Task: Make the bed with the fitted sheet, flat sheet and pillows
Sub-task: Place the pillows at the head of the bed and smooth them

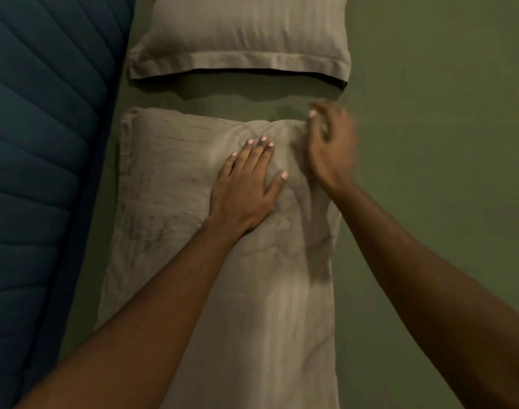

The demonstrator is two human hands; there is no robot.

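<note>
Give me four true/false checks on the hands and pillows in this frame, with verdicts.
1. The left hand lies flat on the near pillow. True.
2. The far pillow overlaps the near pillow. False: a strip of green sheet shows between them.
3. The right hand is at the near pillow's far right corner. True.
4. The headboard is red. False: it is blue and quilted.
</note>
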